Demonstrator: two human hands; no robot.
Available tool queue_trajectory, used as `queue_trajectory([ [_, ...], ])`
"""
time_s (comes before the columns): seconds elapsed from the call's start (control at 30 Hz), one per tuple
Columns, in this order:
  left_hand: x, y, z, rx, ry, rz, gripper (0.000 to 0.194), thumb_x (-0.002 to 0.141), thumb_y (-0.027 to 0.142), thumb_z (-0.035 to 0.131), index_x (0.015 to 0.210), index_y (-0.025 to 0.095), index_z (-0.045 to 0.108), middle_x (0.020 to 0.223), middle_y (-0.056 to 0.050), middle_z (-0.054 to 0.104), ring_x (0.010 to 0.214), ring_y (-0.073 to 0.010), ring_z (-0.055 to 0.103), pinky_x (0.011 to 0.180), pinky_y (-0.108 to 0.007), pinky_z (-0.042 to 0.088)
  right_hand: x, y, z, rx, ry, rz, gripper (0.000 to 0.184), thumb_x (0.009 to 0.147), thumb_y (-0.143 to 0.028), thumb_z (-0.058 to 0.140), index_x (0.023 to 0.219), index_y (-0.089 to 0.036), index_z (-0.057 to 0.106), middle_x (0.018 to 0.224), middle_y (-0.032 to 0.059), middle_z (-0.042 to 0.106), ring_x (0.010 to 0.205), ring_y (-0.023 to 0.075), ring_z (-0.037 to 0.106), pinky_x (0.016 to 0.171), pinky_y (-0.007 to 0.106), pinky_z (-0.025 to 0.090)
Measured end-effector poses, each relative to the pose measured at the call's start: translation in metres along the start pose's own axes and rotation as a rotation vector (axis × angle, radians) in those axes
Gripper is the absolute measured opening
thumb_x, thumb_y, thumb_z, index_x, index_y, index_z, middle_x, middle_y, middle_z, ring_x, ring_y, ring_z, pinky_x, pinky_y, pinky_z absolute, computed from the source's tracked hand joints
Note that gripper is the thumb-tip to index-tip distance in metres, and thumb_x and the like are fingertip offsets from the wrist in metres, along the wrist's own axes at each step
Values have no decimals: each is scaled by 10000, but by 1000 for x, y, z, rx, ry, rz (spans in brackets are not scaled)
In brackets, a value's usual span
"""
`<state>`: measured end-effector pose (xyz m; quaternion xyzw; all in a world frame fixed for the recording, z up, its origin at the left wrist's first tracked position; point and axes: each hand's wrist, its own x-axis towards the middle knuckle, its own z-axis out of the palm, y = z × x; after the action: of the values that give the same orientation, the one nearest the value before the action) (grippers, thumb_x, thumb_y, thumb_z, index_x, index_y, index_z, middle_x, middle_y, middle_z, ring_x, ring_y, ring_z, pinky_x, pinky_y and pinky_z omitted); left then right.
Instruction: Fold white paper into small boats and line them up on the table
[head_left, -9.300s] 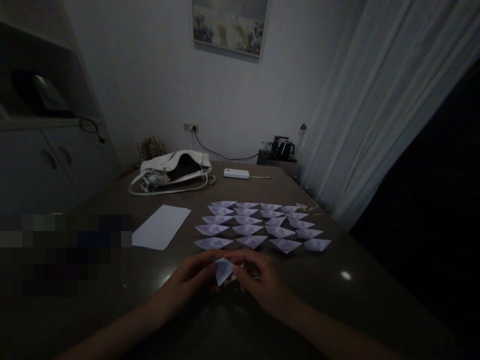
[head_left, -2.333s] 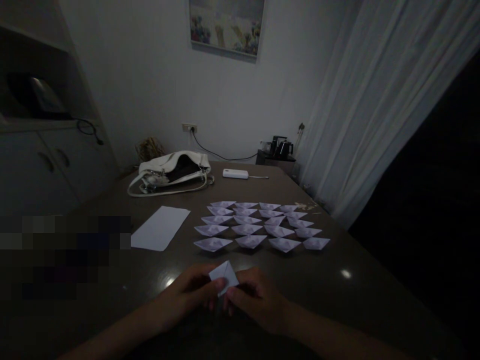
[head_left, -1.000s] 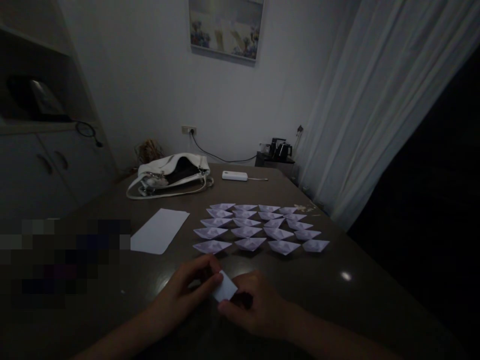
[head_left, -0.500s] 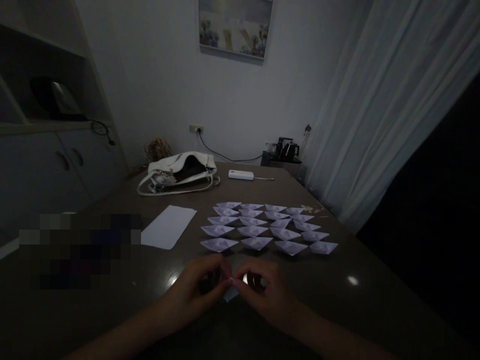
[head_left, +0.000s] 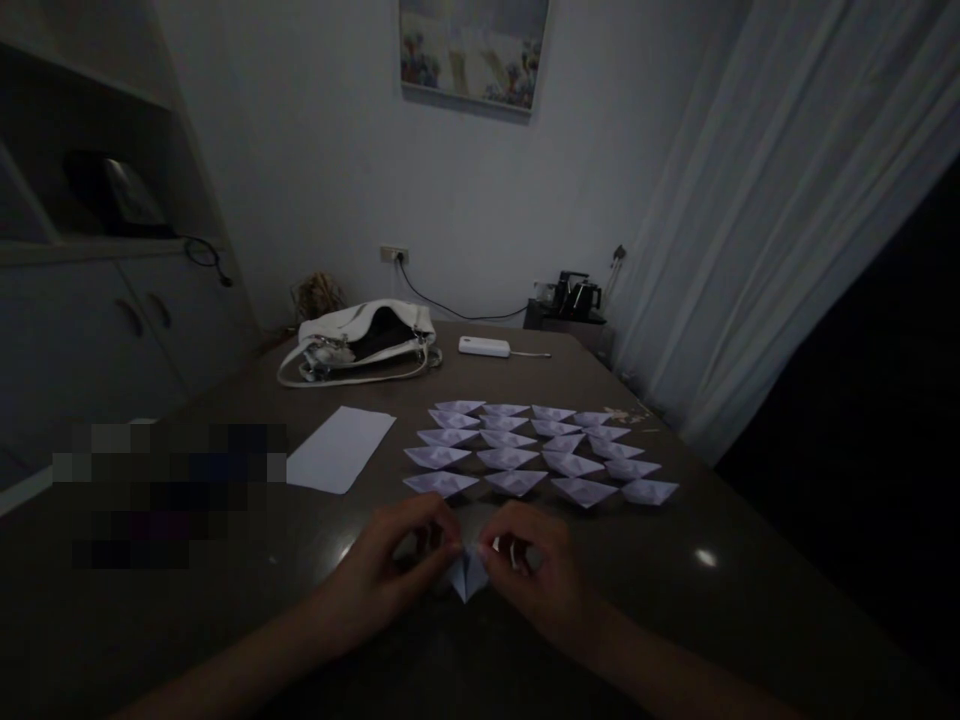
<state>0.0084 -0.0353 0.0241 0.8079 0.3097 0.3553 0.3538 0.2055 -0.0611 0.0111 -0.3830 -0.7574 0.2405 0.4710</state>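
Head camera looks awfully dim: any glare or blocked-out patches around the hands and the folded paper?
Head view: very dim overall; small white folded paper between left hand and right hand stays legible; glare spots on the dark glossy table; pixelated patch at left; wide-angle bending at the edges.

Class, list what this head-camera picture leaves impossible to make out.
- Small folded white paper piece: its shape, mostly covered by the left hand and right hand.
- Pixelated patch: blurred out.
- White handbag: its contents, too dark.
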Motion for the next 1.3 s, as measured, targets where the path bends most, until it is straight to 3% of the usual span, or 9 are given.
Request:
queue_trajectory([
  [0.4, 2, -1, -3, -135, 22, -81, 138, 948, 310, 519, 895, 200, 584, 912, -27, 637, 865, -184, 615, 750, -261, 473, 4, -1, -3, 57, 106, 71, 85, 860, -229, 590, 787, -191, 611, 733, 8, 620, 628, 119, 583, 500, 184, 427],
  [0.7, -1, -6, -3, -239, 39, -123, 173, 991, 366, 438, 938, 217, 510, 1048, -47, 626, 957, -193, 604, 800, -284, 474, 3, 4, -3, 113, 184, 103, 75, 871, -246, 575, 818, -193, 585, 721, -6, 583, 596, 109, 544, 499, 188, 419],
  [0.87, -1, -10, -1, -304, 112, -175, 170, 1001, 374, 425, 939, 220, 460, 1153, -54, 616, 838, -150, 600, 781, -285, 475, 0, 7, -3, 182, 163, 145, 122, 910, -304, 541, 857, -195, 558, 758, 11, 587, 629, 124, 578, 482, 192, 428],
  [1.07, 1, -8, 1, -419, 195, -220, 247, 957, 448, 502, 893, 213, 466, 1105, -57, 657, 817, -160, 614, 763, -283, 484, 0, 10, -2, 272, 154, 119, 137, 946, -334, 511, 886, -211, 518, 955, 52, 631, 709, 126, 614, 508, 190, 484],
  [1.3, 3, -7, 3, -603, 255, -257, 313, 869, 494, 632, 869, 215, 489, 857, 5, 690, 775, -163, 629, 766, -289, 484, 4, 5, -1, 374, 191, 116, 218, 935, -421, 508, 856, -219, 493, 950, 52, 616, 703, 125, 605, 551, 223, 565],
])
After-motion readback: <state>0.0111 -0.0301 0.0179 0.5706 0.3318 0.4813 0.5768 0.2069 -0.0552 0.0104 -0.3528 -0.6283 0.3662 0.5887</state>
